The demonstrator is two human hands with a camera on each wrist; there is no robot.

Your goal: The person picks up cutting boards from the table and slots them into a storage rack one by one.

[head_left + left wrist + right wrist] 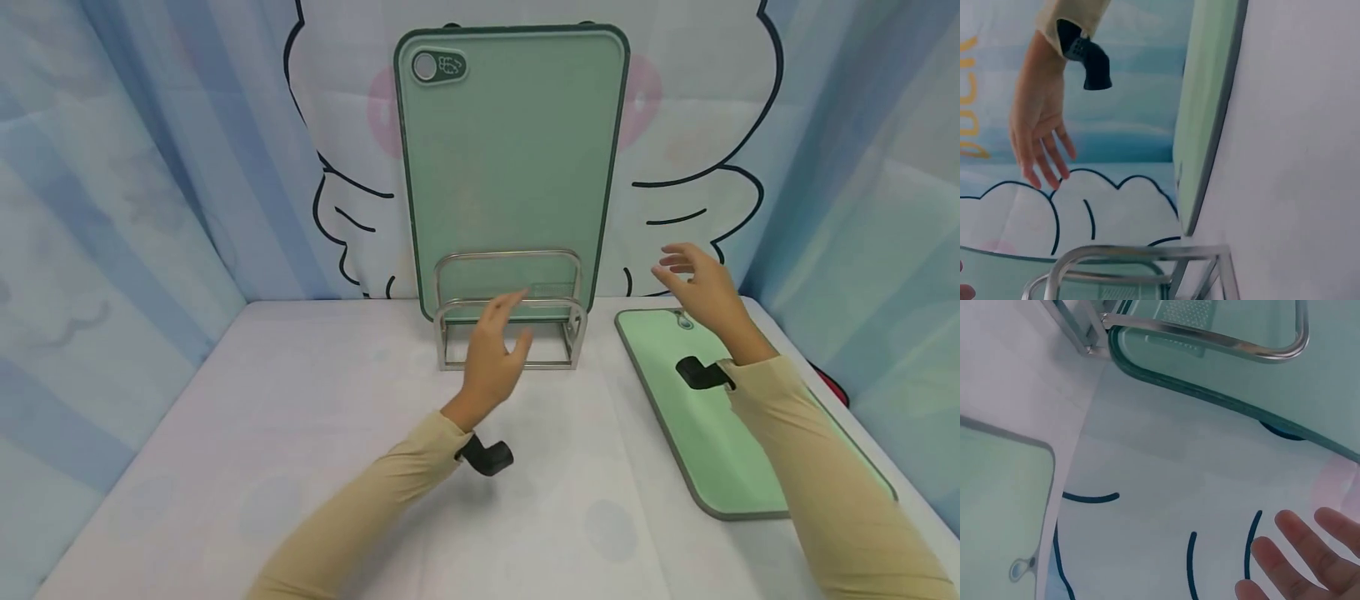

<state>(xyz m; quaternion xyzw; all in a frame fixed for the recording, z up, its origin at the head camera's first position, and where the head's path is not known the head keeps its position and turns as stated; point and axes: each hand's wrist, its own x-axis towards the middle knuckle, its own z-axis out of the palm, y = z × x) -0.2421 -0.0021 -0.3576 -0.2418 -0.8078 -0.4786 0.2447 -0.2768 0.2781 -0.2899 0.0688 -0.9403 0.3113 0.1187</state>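
Observation:
A green cutting board [517, 150] with a dark green rim and a handle hole at its upper left stands upright in a silver wire rack [507, 363]. In front of that rack my left hand [491, 362] hovers with fingers extended, holding nothing. My right hand [708, 292] is raised above the far end of a lighter green cutting board [720, 450], which lies flat on the right of the table. Nothing is in its loosely bent fingers, which the right wrist view shows spread apart. The right forearm hides part of the flat board.
A white cloth covers the table [300, 450]. Blue patterned curtains [112, 183] hang at both sides, and a cartoon-print cloth [697, 83] hangs behind the rack. Something red with a black edge [831, 385] shows beyond the flat board's right side.

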